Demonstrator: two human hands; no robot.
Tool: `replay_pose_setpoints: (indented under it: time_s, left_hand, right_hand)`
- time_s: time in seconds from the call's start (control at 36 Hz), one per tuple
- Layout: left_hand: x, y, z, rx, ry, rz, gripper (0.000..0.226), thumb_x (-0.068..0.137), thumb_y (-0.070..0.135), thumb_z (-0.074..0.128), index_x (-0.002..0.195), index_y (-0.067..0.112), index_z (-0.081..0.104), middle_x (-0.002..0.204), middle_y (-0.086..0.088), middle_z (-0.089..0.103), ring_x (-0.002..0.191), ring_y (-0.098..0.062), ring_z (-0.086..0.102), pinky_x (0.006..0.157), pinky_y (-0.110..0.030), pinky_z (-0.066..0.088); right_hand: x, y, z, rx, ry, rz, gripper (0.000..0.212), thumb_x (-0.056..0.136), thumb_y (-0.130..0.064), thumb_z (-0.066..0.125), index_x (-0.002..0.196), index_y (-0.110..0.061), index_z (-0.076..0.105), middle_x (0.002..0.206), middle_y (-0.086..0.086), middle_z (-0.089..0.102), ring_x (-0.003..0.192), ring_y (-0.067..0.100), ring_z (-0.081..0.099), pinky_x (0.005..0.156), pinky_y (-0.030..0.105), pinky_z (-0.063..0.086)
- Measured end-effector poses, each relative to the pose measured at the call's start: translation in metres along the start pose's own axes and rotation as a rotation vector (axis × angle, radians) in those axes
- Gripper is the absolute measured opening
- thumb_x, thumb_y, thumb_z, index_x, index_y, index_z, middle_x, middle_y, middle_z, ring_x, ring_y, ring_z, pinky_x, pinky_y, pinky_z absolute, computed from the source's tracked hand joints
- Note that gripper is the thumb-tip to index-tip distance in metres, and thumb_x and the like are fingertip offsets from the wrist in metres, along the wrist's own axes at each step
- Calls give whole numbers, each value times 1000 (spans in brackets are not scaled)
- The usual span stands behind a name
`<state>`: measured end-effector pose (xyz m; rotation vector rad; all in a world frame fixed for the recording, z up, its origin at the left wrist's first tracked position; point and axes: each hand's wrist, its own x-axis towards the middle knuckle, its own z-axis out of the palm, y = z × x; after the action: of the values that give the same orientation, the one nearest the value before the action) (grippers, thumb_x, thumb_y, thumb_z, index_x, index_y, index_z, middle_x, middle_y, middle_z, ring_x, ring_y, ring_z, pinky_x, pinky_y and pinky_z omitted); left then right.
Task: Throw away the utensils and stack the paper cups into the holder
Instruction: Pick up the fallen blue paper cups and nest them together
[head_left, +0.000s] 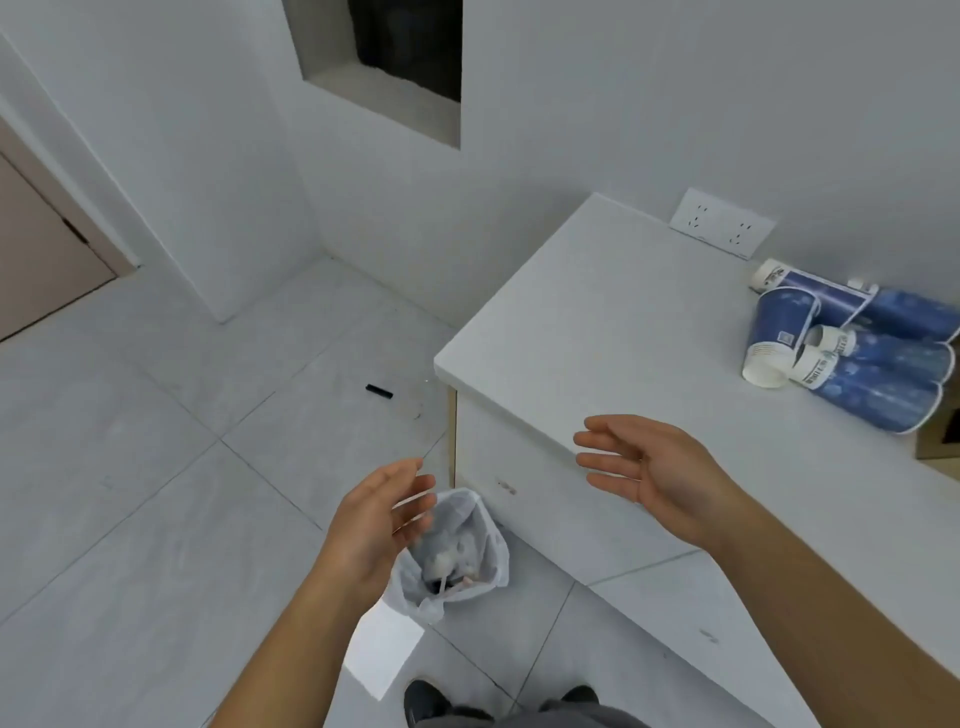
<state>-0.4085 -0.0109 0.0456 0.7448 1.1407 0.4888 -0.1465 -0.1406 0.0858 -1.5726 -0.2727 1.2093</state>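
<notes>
Head view: my left hand (376, 525) hangs open over the lined bin (457, 551), white utensils (441, 569) lying inside. My right hand (649, 462) is open, empty. Paper cups (852, 353) lie tumbled on the counter (597, 322), unstacked.

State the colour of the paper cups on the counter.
Blue paper cups with white rims and bases; head view.

— Where does the small bag-lined waste bin (451, 551) sit?
— On the pale tiled floor (156, 467), just before the white counter's (597, 322) front, left of its corner.
— And the blue printed paper cups (852, 348)?
— Lying tumbled together on the counter's far right, near the wall socket plate (722, 223) behind them.
</notes>
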Motion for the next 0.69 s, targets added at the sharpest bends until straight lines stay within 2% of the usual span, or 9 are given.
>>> replay_pose_setpoints:
  time_s: [0.14,0.25,0.39,0.5,0.69]
  left_hand:
    - [-2,8,67,20,-65,38,21,90,25,66,106,12,70,100,-8,75,88,-23,69,74,-33,55]
    - [-3,8,121,46,-118,54,23,89,26,68,109,14,71,102,-8,76,93,-25,70,78,-35,55]
    - [-3,4,178,97,-193,66,20,88,29,68,105,18,74,101,-6,78,91,-22,74,77,-34,56]
    - [-3,-2,227,136,-248,71,17,89,27,67,101,17,75,100,-7,78,84,-20,74,72,-34,56]
    - [-8,-15,297,218,-339,54,18,88,26,68,101,16,75,97,-7,78,82,-21,74,74,-36,56]
  right_hand:
    - [-12,-22,-57,40,31,-74,23,96,-24,57,107,-11,73,106,8,77,98,26,74,75,34,61]
    - [-21,-33,-106,58,64,-111,23,97,-24,56,106,-12,73,105,7,78,97,24,74,77,34,59]
    - [-31,-35,-164,97,127,-127,22,96,-24,58,107,-12,73,105,6,78,97,24,74,84,37,56]
    - [-42,-36,-213,147,188,-141,22,96,-23,58,108,-12,72,105,6,78,97,23,74,82,36,56]
    - [-64,-31,-274,228,275,-147,21,97,-23,57,108,-12,71,103,5,78,95,22,74,82,35,57]
